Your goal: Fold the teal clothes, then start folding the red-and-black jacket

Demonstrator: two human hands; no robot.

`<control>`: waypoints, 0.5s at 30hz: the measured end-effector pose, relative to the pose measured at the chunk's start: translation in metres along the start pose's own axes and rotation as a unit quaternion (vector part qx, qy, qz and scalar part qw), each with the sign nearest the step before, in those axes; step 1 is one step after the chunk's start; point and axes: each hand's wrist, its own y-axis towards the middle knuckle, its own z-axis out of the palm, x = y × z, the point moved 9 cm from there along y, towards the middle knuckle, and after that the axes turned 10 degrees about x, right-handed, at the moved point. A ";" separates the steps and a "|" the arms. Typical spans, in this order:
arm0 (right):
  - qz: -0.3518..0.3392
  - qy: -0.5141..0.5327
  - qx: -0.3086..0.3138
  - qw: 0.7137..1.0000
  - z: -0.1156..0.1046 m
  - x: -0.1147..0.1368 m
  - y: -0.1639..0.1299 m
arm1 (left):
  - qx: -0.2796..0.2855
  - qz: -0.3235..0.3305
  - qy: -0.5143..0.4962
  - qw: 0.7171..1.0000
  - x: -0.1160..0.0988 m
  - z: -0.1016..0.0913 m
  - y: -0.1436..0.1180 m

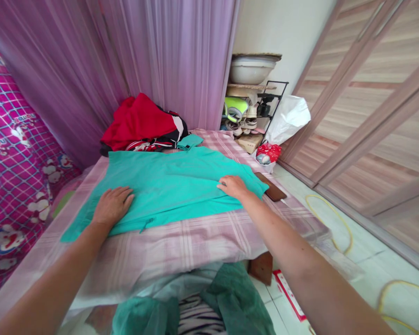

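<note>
A teal garment lies spread flat on a bed covered with a pink plaid sheet. My left hand rests palm down on the garment's near left part, fingers apart. My right hand lies flat on the garment's right side, fingers stretched along a fold. Neither hand grips anything. A small teal piece lies just beyond the garment's far edge.
A heap of red, black and white clothes sits at the bed's far end against purple curtains. A dark flat object lies at the bed's right edge. A shoe rack, white bag and wooden sliding doors stand to the right. Yellow cord runs across the floor.
</note>
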 end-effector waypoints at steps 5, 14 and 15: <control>0.033 0.036 -0.030 0.998 0.011 -0.007 -0.004 | 0.011 -0.003 0.015 1.000 -0.001 -0.002 -0.002; -0.087 0.089 -0.118 0.985 -0.024 0.097 0.012 | 0.045 0.022 0.001 0.999 -0.073 -0.009 0.041; -0.107 0.088 -0.102 0.985 -0.018 0.118 0.017 | 0.055 0.018 -0.011 0.998 -0.085 -0.004 0.047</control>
